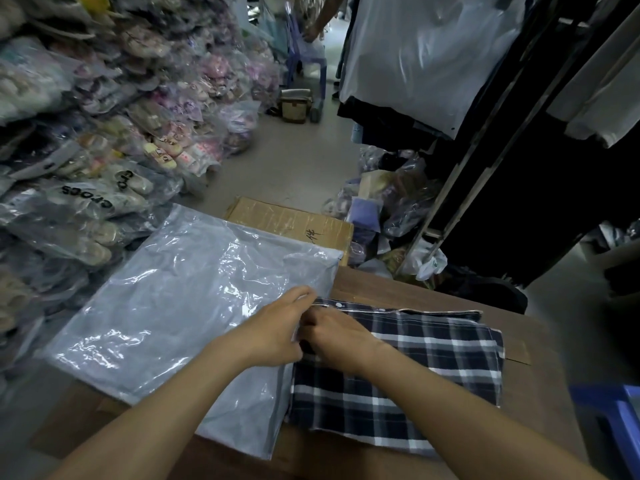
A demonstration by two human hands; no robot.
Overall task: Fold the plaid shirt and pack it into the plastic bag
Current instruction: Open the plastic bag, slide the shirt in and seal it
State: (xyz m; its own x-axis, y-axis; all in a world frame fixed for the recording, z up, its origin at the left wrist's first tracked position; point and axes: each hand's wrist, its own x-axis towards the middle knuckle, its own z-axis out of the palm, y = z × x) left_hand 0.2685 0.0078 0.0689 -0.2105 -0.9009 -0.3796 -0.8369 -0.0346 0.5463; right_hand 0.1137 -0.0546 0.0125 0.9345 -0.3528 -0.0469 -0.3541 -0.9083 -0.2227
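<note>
A dark blue and white plaid shirt (429,372) lies folded flat on the brown table (391,289), to the right of centre. A large clear plastic bag (180,306) lies flat to its left, its open edge meeting the shirt's left side. My left hand (277,327) pinches the bag's edge at that seam. Beside it, my right hand (336,334) rests on the shirt's left edge with fingers curled at the bag's mouth; whether they grip the shirt or the bag is hidden.
A taped cardboard box (294,220) stands beyond the table. Bagged shoes (104,133) are heaped along the left. Dark clothes hang on a rack (485,168) at right, with plastic bags (391,202) piled beneath. A blue stool (616,410) is at the right edge. A person (322,19) stands far back.
</note>
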